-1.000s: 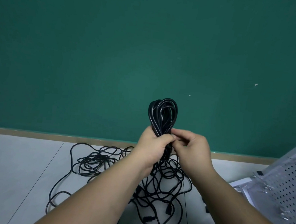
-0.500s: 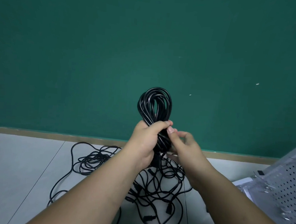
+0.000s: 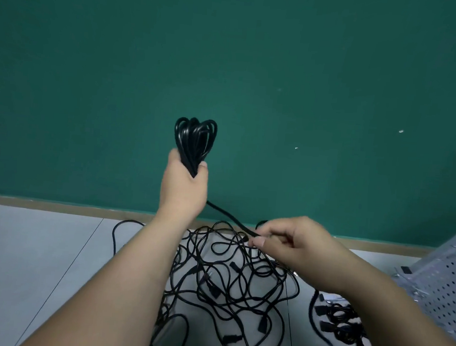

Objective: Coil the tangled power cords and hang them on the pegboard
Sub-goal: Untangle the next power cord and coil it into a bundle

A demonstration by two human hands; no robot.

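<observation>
My left hand grips a coiled black power cord and holds it up in front of the green wall, its loops standing above my fist. A free strand of this cord runs down and to the right from under my left hand. My right hand pinches that strand lower down, over the tangled pile of black cords on the floor. The perforated metal pegboard leans at the right edge.
The light tiled floor meets the green wall at a brown baseboard. More bundled black cords with plugs lie at the lower right, near the pegboard's foot. Small metal hooks sit on the pegboard.
My left hand lifted the coil higher and to the left. My right hand let go at the coil and dropped down to the right, now pinching the trailing strand over the pile.
</observation>
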